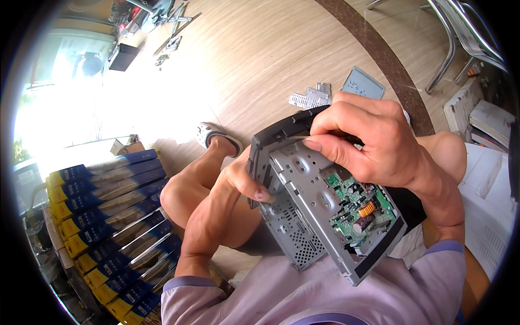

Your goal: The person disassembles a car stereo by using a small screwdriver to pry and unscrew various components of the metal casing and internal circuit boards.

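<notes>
Above my lap, between my hands, is a tilted grey metal electronics chassis [303, 203] that looks like an opened car stereo. A green circuit board [349, 206] shows inside it, with a copper coil and a capacitor. Along its far side runs a black plastic front frame [279, 129]. My left hand [241, 176] is closed round the frame's left end, thumb against the metal. At the far edge, my right hand [374, 138] is closed with thumb and bent fingers at the joint of frame and metal. Whatever its fingertips pinch there is hidden.
Blue-and-yellow boxes [103, 233] are stacked at my left. Flat perforated metal pieces [314, 96] and a grey-blue metal cover [364, 83] lie on the floor ahead. A metal-framed chair [447, 43] stands far right, and white plastic furniture [485, 206] is at my right.
</notes>
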